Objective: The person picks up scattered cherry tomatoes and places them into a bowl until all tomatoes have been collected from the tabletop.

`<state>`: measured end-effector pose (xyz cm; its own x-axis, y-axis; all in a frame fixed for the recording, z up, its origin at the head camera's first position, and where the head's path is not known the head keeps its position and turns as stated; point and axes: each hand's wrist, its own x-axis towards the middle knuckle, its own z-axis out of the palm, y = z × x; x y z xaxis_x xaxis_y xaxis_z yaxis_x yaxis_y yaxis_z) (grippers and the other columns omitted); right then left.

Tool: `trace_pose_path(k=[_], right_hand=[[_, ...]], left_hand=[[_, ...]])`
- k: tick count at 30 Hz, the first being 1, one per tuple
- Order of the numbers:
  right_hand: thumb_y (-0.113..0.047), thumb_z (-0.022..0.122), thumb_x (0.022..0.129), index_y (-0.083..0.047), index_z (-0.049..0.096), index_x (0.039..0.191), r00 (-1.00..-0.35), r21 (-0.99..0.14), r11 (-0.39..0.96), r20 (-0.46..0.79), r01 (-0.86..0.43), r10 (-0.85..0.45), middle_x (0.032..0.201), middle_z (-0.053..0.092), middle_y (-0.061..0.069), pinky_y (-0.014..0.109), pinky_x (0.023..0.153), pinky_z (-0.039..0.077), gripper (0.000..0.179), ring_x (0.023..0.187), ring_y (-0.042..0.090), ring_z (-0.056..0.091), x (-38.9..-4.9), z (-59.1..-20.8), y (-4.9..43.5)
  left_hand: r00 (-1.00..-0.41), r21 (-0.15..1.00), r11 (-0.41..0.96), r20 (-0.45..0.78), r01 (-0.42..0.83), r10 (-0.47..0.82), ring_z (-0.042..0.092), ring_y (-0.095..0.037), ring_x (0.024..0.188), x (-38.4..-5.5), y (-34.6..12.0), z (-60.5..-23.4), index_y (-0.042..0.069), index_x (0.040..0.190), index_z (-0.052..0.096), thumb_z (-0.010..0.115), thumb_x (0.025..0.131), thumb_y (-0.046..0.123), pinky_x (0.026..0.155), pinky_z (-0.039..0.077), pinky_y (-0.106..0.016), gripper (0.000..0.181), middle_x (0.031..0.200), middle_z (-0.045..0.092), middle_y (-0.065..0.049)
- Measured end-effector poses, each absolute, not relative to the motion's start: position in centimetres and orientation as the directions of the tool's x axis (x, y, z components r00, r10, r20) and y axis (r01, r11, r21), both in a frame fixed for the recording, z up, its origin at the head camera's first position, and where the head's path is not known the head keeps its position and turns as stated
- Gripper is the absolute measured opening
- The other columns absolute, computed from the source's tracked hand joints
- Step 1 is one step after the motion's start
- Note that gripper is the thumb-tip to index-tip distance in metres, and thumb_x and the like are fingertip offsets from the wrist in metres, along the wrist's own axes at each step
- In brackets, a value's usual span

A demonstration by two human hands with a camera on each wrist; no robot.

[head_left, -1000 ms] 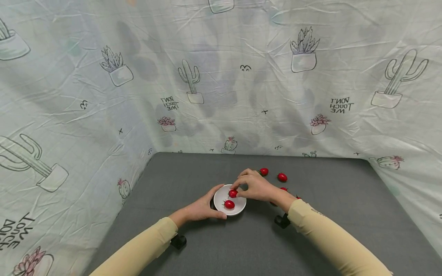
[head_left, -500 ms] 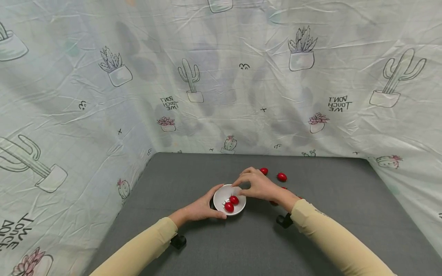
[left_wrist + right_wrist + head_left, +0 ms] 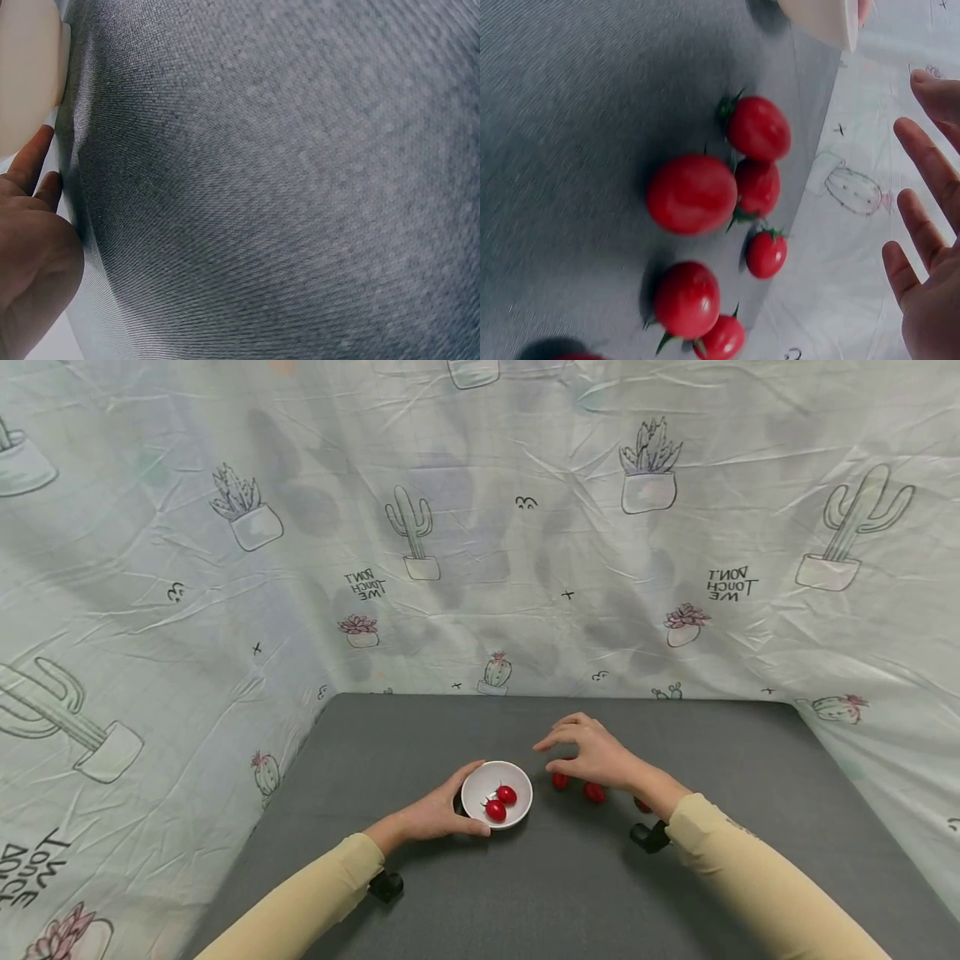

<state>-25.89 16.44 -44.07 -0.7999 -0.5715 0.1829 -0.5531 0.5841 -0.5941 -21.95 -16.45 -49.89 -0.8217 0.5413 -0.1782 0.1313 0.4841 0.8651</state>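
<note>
A white bowl (image 3: 498, 772) stands on the dark table with two red cherry tomatoes inside, one tomato (image 3: 506, 794) behind the other tomato (image 3: 495, 811). My left hand (image 3: 433, 816) holds the bowl from its left side, thumb at the near rim and fingers at the far side; the left wrist view shows fingertips against the bowl's wall (image 3: 30, 67). My right hand (image 3: 592, 755) hovers right of the bowl with fingers spread and nothing in them. Below and beside it lie loose cherry tomatoes (image 3: 595, 792), partly hidden by the hand and forearm. The right wrist view shows several tomatoes (image 3: 691, 193) with green stems.
The grey cloth-covered table (image 3: 525, 893) ends at a back edge against a hanging sheet (image 3: 480, 527) printed with cacti and pots. A black wrist camera (image 3: 649, 837) sits beneath the right sleeve, another camera (image 3: 386, 887) beneath the left.
My right hand let go of a tomato, which dropped beside the other in the bowl. That hand then moved right, away from the bowl and over the loose tomatoes. The left hand stays put.
</note>
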Motion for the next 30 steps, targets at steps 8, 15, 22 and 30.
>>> trace_pose_path(k=[8, 15, 22, 30], right_hand=[[-0.026, 0.080, 0.092, -0.030, 0.076, 0.121, -0.823, -0.605, 0.590, 0.215, -0.534, -0.525, 0.128, 0.062, 0.000, 0.059, 0.100, 0.037, 0.029, 0.127, 0.024, 0.045, -25.2, -44.0, 19.1], [-0.028, 0.079, 0.093, -0.028, 0.076, 0.120, -0.873, -0.616, 0.636, 0.201, -0.465, -0.444, 0.131, 0.059, 0.006, 0.063, 0.100, 0.035, 0.028, 0.129, 0.029, 0.043, -24.0, -44.2, 22.0], [-0.030, 0.079, 0.092, -0.021, 0.077, 0.121, -0.905, -0.601, 0.683, 0.189, -0.414, -0.382, 0.132, 0.060, 0.008, 0.065, 0.100, 0.034, 0.031, 0.128, 0.032, 0.043, -23.2, -44.9, 24.4], [-0.028, 0.080, 0.091, -0.015, 0.076, 0.122, -0.918, -0.560, 0.730, 0.184, -0.392, -0.352, 0.128, 0.065, 0.010, 0.068, 0.101, 0.029, 0.034, 0.129, 0.035, 0.043, -22.0, -46.0, 27.2]], left_hand=[[-0.818, 0.859, 0.487, -0.164, 0.156, 0.551, 0.034, -0.027, 0.143, -22.0, -16.6, -50.0, 0.026, 0.164, 0.019, 0.089, 0.081, 0.040, 0.114, 0.028, -0.057, 0.110, 0.160, 0.031, -0.008], [-0.823, 0.853, 0.498, -0.168, 0.155, 0.543, 0.034, -0.027, 0.144, -21.9, -16.8, -50.1, 0.028, 0.164, 0.020, 0.089, 0.080, 0.039, 0.114, 0.027, -0.059, 0.109, 0.161, 0.031, -0.007], [-0.824, 0.853, 0.492, -0.150, 0.170, 0.546, 0.033, -0.029, 0.144, -21.9, -16.8, -50.1, 0.027, 0.164, 0.019, 0.090, 0.079, 0.035, 0.113, 0.026, -0.061, 0.111, 0.162, 0.030, -0.009], [-0.822, 0.854, 0.491, -0.150, 0.172, 0.549, 0.035, -0.027, 0.143, -22.0, -16.9, -50.2, 0.025, 0.164, 0.019, 0.090, 0.080, 0.038, 0.114, 0.027, -0.058, 0.111, 0.161, 0.032, -0.007]])
